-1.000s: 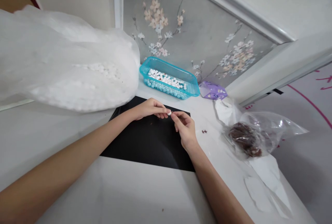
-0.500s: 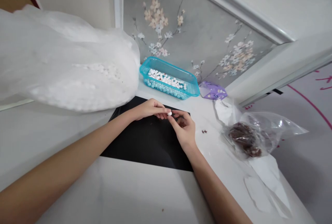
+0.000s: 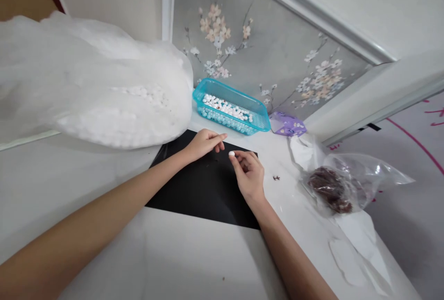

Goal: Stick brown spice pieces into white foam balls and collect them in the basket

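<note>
My right hand point(image 3: 250, 175) pinches a small white bead point(image 3: 231, 153) between thumb and fingertips, above a black sheet point(image 3: 201, 193) on the white table. To its left, my left hand point(image 3: 207, 144) hovers over the sheet's far part, thumb stretched out and fingers loosely bent. Nothing shows in the left hand, and it is apart from the bead. Behind the hands stands a turquoise plastic basket point(image 3: 260, 121) with many white beads point(image 3: 229, 108) and a few reddish-brown bits. A small brown branched piece point(image 3: 276, 178) lies on the table right of my right hand.
A large translucent bag of white beads point(image 3: 138, 101) bulges at the back left. On the right lie a purple packet point(image 3: 287, 124), a clear bag with brown pieces point(image 3: 329, 189) and white paper point(image 3: 360, 235). A floral panel point(image 3: 270, 36) stands behind the basket.
My left hand has come off the white bead and moved slightly up and left. The bead stays in my right hand. The whole view has shifted slightly.
</note>
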`<state>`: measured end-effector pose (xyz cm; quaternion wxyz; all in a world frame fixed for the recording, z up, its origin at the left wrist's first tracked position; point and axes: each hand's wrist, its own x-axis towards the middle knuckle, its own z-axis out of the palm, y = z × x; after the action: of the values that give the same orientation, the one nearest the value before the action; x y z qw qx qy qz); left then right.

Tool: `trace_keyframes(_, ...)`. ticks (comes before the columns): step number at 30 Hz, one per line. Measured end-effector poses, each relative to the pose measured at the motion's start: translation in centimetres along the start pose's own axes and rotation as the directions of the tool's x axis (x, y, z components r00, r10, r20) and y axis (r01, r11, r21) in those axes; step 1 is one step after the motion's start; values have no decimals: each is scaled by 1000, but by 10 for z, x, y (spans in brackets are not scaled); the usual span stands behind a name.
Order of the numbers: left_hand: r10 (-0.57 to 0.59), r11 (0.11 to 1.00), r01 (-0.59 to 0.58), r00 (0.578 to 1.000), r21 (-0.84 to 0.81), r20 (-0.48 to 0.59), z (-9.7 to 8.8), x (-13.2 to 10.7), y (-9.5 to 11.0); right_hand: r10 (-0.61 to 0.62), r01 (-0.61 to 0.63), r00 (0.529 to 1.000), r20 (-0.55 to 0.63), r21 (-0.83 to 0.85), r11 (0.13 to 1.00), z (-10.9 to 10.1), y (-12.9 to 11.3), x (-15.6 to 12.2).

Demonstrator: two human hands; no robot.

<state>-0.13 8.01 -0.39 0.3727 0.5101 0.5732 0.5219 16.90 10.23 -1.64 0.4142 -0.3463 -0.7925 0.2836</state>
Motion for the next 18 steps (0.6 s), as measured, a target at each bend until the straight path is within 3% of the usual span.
trace_keyframes(3, 51, 993, -51, 999, 103, 8, 0, 0, -3, -46, 47, 999, 19, -22, 999, 2, 1, 1)
trace_keyframes(6, 60, 988, -67, 997, 141, 48, 1, 0, -4, -111, 108, 993, -44, -78, 991, 0, 0, 18)
trace_keyframes(11, 39, 988, -48, 997, 149, 64, 1, 0, -5, -217, 147, 958, -188, -327, 934, -11, -4, 93)
trace_keyframes(15, 16, 995, -21, 998, 95, 61, -1, 2, -7, -170, 124, 982, -81, -401, 908, -7, -17, 139)
trace_keyframes(18, -3, 999, 2, 999, 43, 37, -4, 3, -7, -238, 232, 971, 29, -359, 904, 5, -32, 129)
